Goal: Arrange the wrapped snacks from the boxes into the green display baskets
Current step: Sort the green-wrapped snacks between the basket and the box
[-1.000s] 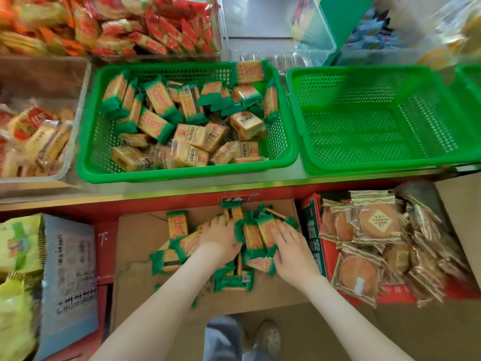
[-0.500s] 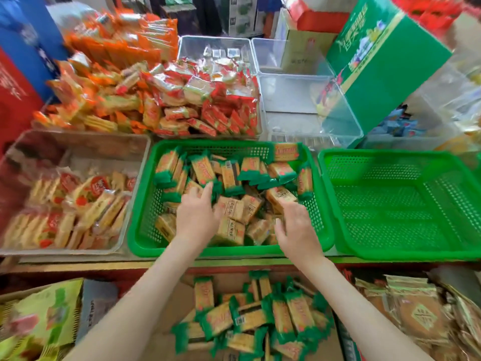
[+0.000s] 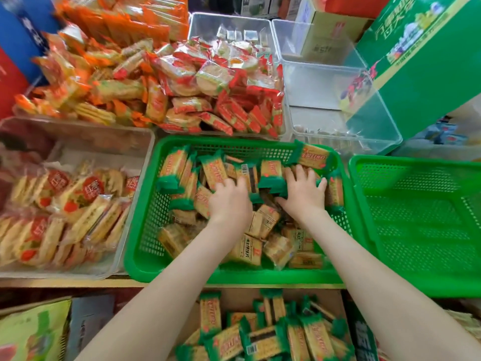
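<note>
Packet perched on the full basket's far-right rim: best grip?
Pinch the perched packet across its short width at mid-body, coming from above: it lies face up, uppermost at the green basket rim, and its crimped green ends look flimsy.

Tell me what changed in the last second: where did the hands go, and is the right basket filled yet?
Both hands rose from the cardboard box into the left green basket. The left hand and right hand now rest on the green-wrapped snacks near its far side, the right's fingers spread. The right green basket stayed empty, and the box still holds snacks.
</note>
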The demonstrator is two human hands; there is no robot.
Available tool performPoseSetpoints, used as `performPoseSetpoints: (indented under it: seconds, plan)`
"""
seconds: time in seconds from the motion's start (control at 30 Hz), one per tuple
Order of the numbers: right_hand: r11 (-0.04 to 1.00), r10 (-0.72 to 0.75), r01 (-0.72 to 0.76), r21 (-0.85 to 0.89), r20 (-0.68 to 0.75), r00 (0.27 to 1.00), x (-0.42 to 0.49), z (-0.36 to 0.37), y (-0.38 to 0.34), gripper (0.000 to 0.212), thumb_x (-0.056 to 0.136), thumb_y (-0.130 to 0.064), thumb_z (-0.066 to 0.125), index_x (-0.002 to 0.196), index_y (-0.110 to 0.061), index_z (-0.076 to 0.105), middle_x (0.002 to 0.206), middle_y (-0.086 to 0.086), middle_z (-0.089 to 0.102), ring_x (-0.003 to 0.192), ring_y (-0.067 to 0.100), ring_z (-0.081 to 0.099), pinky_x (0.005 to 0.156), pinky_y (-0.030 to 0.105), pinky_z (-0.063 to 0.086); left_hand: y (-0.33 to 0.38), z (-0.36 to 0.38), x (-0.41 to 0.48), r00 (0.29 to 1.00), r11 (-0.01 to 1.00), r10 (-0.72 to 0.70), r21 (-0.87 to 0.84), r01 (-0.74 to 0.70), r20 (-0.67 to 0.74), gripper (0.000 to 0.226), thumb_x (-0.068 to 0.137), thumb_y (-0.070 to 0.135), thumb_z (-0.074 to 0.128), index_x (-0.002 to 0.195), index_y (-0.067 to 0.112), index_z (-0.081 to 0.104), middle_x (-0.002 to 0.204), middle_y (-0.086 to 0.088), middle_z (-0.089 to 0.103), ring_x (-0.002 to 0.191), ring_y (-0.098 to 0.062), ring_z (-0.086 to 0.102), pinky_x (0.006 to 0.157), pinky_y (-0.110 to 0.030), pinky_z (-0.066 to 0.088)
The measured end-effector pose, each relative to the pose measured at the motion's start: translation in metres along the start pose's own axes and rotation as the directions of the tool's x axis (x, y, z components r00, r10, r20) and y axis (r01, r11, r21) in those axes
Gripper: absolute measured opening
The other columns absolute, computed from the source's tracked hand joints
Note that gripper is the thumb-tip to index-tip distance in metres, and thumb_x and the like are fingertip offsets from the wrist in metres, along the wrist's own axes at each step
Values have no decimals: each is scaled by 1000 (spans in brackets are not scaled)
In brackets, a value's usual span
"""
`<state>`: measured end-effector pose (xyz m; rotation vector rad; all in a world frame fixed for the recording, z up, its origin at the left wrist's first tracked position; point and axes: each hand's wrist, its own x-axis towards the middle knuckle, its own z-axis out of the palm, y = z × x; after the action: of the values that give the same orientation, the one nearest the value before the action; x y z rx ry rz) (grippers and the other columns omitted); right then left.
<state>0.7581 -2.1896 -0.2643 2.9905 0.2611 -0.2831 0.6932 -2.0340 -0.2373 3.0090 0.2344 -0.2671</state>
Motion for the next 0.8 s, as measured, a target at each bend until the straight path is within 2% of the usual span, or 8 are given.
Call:
performPoseSetpoints:
  seconds: [0.1, 0.23, 0.3, 0.4, 0.53, 0.6, 0.67, 0.8]
  plan:
    - [1000, 22, -22, 11, -35, 999, 4, -2, -2, 72, 91, -51, 50, 150, -22, 20, 154, 8, 24, 141, 37, 21, 111, 62, 18, 20, 1, 15, 962, 972, 233, 17, -233, -144, 66, 97, 34, 47, 151, 14, 16, 148, -16, 32, 131, -33, 35, 99, -41, 40]
    - [998, -40, 44, 38, -106, 994, 5, -4, 3, 61, 94, -42, 49, 146, -15, 31, 144, 9, 41, 131, 33, 37, 109, 53, 29, 37, 18, 37, 929, 936, 349, -7, -352, -119, 75, 91, 24, 56, 152, 14, 13, 151, -16, 26, 135, -34, 30, 109, -43, 29]
    - [993, -115, 115, -9, -85, 990, 5, -4, 9, 60, 95, -37, 50, 146, -13, 29, 145, 10, 40, 131, 33, 38, 110, 50, 30, 39, 26, 46, 925, 936, 353, 56, -349, -141, 73, 86, 22, 64, 148, 12, 26, 145, -16, 37, 125, -35, 43, 100, -42, 39]
    - [976, -192, 184, -115, -62, 979, 2, -2, 15, 60, 97, -26, 50, 148, -8, 24, 146, 14, 38, 132, 36, 39, 109, 48, 33, 43, 33, 57, 894, 926, 369, 183, -330, -254, 67, 55, 21, 84, 118, 10, 64, 104, -13, 67, 80, -30, 65, 67, -35, 52]
    - [937, -282, 245, -249, -124, 951, -6, -5, 17, 47, 88, -9, 58, 132, 5, 47, 116, 21, 63, 111, 39, 60, 90, 44, 53, 49, 27, 65, 820, 906, 418, 237, -349, -391, 33, 58, 15, 81, 89, 10, 71, 70, -5, 64, 53, -23, 58, 47, -28, 44]
    - [925, -328, 261, -277, -235, 915, -11, -7, 21, 47, 71, -8, 77, 113, 6, 62, 92, 18, 70, 87, 33, 69, 67, 36, 58, 49, 24, 63, 802, 899, 436, 244, -364, -408, 28, 61, 14, 79, 88, 9, 70, 67, -4, 62, 50, -21, 56, 44, -27, 42]
    - [929, -357, 282, -240, -379, 854, -17, -8, 24, 50, 60, -11, 85, 104, 4, 66, 82, 12, 69, 71, 25, 70, 49, 29, 54, 45, 23, 57, 771, 890, 456, 224, -397, -445, 28, 65, 12, 76, 92, 9, 70, 70, -4, 64, 51, -21, 56, 44, -27, 42]
    - [915, -401, 361, -182, -529, 748, -42, -14, 27, 53, 70, -12, 81, 117, 3, 61, 88, 10, 67, 71, 22, 68, 42, 28, 50, 34, 15, 32, 708, 890, 434, 142, -433, -558, 41, 66, 9, 74, 107, 5, 68, 87, -10, 69, 60, -25, 61, 49, -29, 48]
